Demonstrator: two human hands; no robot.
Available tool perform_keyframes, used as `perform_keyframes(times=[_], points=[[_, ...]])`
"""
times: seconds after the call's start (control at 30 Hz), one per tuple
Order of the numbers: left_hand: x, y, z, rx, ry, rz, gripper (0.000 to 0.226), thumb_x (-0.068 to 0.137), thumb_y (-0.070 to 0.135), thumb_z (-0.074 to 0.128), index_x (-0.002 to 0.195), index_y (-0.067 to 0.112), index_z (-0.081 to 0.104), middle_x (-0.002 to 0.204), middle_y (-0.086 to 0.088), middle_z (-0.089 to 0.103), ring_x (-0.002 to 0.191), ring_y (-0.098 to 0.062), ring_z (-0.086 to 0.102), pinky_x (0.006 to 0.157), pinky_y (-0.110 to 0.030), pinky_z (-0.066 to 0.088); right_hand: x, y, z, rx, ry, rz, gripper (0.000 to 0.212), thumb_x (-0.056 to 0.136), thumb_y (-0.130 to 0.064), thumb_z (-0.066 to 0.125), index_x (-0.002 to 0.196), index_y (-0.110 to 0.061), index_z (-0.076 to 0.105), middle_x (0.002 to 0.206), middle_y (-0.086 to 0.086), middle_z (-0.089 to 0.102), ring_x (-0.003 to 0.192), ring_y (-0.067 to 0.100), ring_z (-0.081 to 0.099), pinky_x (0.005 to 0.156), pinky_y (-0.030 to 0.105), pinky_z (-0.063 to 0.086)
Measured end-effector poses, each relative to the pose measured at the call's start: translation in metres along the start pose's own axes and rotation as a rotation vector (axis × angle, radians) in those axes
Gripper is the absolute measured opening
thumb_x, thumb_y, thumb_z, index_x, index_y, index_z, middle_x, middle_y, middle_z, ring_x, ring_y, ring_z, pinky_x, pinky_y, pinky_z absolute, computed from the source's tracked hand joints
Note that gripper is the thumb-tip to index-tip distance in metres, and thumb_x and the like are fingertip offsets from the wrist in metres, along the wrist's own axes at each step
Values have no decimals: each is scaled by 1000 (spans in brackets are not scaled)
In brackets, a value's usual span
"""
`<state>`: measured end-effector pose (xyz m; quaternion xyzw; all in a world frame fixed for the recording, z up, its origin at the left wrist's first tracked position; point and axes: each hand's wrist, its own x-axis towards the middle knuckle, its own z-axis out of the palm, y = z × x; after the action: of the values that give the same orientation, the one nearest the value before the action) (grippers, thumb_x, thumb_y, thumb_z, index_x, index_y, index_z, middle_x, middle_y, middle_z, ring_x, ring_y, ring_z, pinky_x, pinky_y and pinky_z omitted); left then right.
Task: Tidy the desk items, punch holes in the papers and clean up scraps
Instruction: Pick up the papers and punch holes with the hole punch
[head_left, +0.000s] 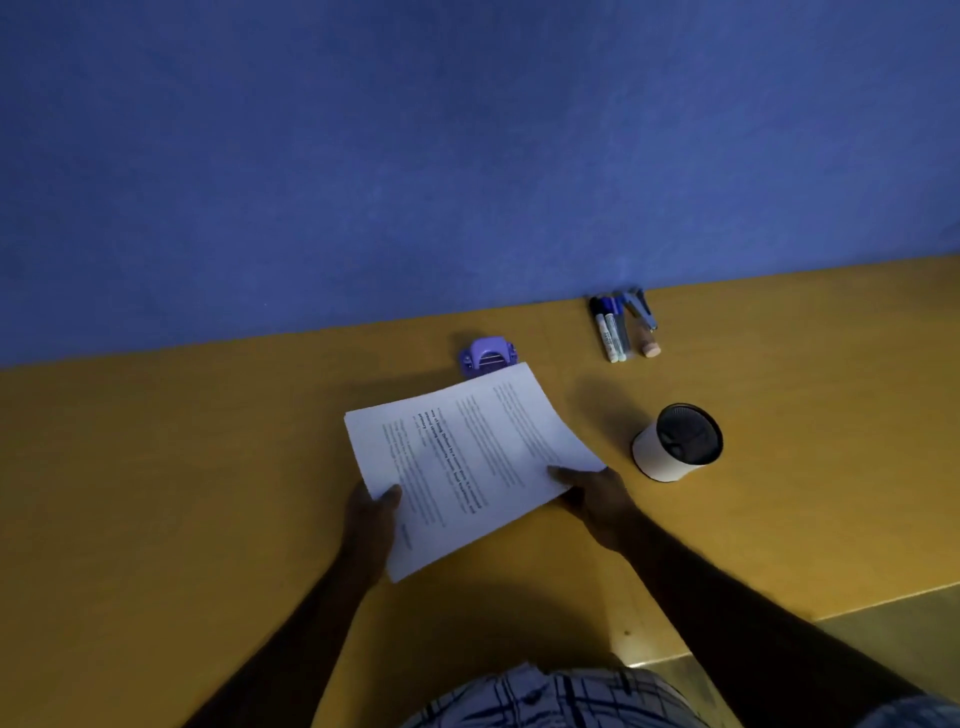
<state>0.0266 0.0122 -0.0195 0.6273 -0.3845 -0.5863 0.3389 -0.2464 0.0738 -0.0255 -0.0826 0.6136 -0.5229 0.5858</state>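
Fingers (389, 493) of the left hand (371, 514) and of the right hand (597, 499) pinch the papers (467, 457) at the near corners. They hold the stack over the counter (208, 467), its far corner close to the purple hole punch (488, 356). The punching step seems in hand; next, the stack's edge needs squaring and feeding into the punch's slot. The markers (610, 332) and cup (675, 441) look untidied.

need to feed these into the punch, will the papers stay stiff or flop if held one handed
Probably floppy: the papers curve between the left hand and right hand. Likely light, a thin stack. Sheets may fan apart; no clip or staple shows.
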Motion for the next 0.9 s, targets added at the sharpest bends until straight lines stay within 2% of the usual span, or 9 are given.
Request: perform_keyframes(times=[0.1, 0.17, 0.27, 0.33, 0.4, 0.5, 0.57, 0.7, 0.9], points=[[7, 3, -10, 39, -66, -18, 29, 96, 2, 50, 124, 1, 56, 117, -21, 64, 107, -36, 60, 89, -47, 50, 12, -18, -20, -71, 77, -37, 16, 87, -12, 65, 100, -5, 71, 104, 11, 71, 96, 31, 65, 75, 40, 55], [13, 7, -13, 59, -103, -29, 28, 96, 1, 49, 123, 0, 57, 115, -22, 64, 103, -35, 61, 88, -47, 49, 19, -28, -28, -198, 44, -59, 18, 92, -16, 60, 96, -4, 72, 93, 11, 70, 85, 27, 64, 65, 33, 49], [24, 13, -10, 102, -153, -31, 28, 96, 2, 49, 122, 0, 58, 114, -22, 65, 103, -36, 61, 87, -45, 48, 26, -35, -29, -384, -39, -6, 16, 93, -21, 63, 98, -6, 68, 87, 6, 72, 70, 18, 71, 54, 26, 53], [31, 17, -4, 122, -174, -27, 28, 95, 3, 51, 122, 2, 59, 113, -20, 66, 103, -36, 61, 85, -43, 49, 33, -36, -25, -476, -75, -30, 13, 96, -19, 59, 93, -10, 68, 89, 4, 73, 73, 16, 72, 59, 27, 56], [38, 22, 4, 138, -177, -19, 27, 95, 4, 51, 120, 5, 61, 107, -14, 68, 97, -30, 63, 75, -36, 49, 43, -34, -20, -590, -3, -97, 16, 98, -15, 53, 101, -6, 67, 97, 10, 70, 85, 24, 69, 72, 34, 56], [48, 28, 17, 143, -185, 0, 26, 94, 3, 51, 117, 9, 62, 98, -2, 69, 86, -14, 64, 65, -28, 46, 55, -34, -15, -753, 194, -204, 18, 97, -14, 49, 106, -7, 63, 98, 8, 64, 80, 15, 61, 64, 27, 45], [54, 29, 25, 138, -183, 1, 25, 94, 3, 51, 115, 10, 61, 95, 1, 69, 82, -9, 65, 62, -23, 46, 62, -38, -12, -785, 234, -246, 19, 97, -15, 47, 108, -9, 62, 95, 4, 62, 78, 13, 58, 62, 26, 40], [63, 27, 36, 149, -194, 1, 26, 95, 4, 51, 118, 7, 59, 104, -10, 67, 95, -24, 64, 68, -28, 48, 79, -49, -10, -858, 283, -270, 16, 96, -17, 49, 105, -13, 61, 88, -1, 60, 72, 9, 55, 54, 22, 35], [77, 21, 41, 145, -195, -22, 24, 94, 5, 53, 117, 8, 58, 105, -13, 67, 97, -31, 64, 73, -34, 49, 97, -56, -13, -865, 285, -241, 24, 95, -15, 51, 115, -6, 61, 100, 9, 63, 86, 24, 60, 69, 30, 42]])
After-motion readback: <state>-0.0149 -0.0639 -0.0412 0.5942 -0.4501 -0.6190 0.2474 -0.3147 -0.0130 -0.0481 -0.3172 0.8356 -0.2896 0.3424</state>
